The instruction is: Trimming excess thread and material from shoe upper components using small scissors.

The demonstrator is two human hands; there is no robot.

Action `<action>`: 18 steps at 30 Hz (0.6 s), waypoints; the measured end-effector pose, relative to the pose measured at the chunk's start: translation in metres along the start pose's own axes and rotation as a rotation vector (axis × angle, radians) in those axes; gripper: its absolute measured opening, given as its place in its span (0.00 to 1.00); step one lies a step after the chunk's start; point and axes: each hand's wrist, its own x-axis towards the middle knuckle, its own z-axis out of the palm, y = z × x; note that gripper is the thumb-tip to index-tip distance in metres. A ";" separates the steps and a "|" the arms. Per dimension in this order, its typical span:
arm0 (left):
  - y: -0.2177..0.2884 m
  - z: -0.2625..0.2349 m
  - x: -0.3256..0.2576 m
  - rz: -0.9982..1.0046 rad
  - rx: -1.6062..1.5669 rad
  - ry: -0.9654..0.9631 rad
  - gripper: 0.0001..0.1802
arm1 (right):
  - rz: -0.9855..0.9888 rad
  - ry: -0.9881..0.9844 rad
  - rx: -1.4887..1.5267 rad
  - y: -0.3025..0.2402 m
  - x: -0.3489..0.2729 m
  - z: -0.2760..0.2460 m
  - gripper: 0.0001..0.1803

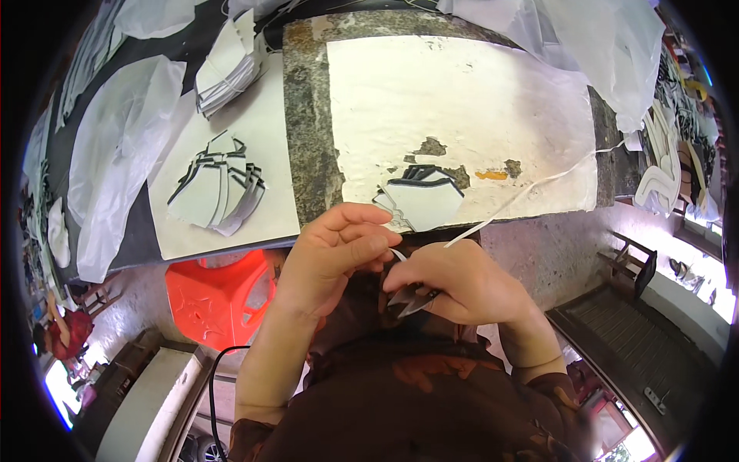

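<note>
My left hand is closed, with thumb and fingertips pinching a thin white strip near its end. The strip passes by my right hand and runs up across the table to the far right. In my right hand is a pair of dark metal thread snips, blades pointing down and left. Its thumb and forefinger are close to the strip beside my left fingertips. Just beyond both hands, a small stack of white cut pieces with dark edges lies at the table's near edge.
The table bears a worn white sheet. At left lie a fanned stack of cut pieces, a tied bundle and a translucent plastic bag. More plastic hangs at far right. A red stool stands below left.
</note>
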 end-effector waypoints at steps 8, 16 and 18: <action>-0.009 0.015 -0.003 0.235 0.350 0.084 0.15 | 0.485 0.390 0.347 0.007 -0.003 0.006 0.20; -0.006 0.018 0.005 0.413 0.560 0.065 0.14 | 0.515 0.426 0.601 0.015 0.000 0.005 0.06; -0.003 0.021 0.008 0.330 0.455 0.130 0.12 | 0.510 0.462 0.567 0.012 0.003 0.007 0.06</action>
